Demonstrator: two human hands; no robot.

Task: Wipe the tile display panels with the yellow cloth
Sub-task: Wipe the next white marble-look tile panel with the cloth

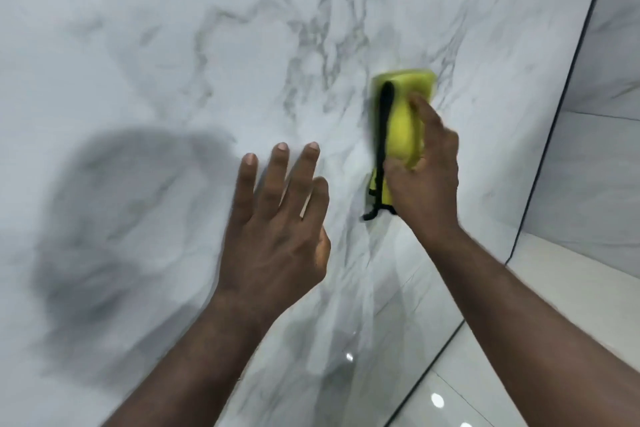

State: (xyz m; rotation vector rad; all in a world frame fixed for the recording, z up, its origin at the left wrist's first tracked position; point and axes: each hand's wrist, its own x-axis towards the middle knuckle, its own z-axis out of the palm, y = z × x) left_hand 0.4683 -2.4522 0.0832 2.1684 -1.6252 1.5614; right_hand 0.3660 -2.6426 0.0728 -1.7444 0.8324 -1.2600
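Right hand (420, 163) grips folded yellow cloth (403, 128) against marble panel (173, 45); left hand (277, 218) spread, fingers straight. Cloth looks soft and light, so best bunched in the palm; glossy tile probably slick.

**Cloth on marble panel**

R hand (420, 166) grips folded yellow cloth (403, 121) w/ black edging, pressed against white marble-look tile panel (173, 45). L hand (277, 218) just left of it, fingers straight & spread, near panel; contact unclear. Dark shadow at left. Black trim strip (568, 80) on panel's right edge; glossy floor (460, 392) lower right.
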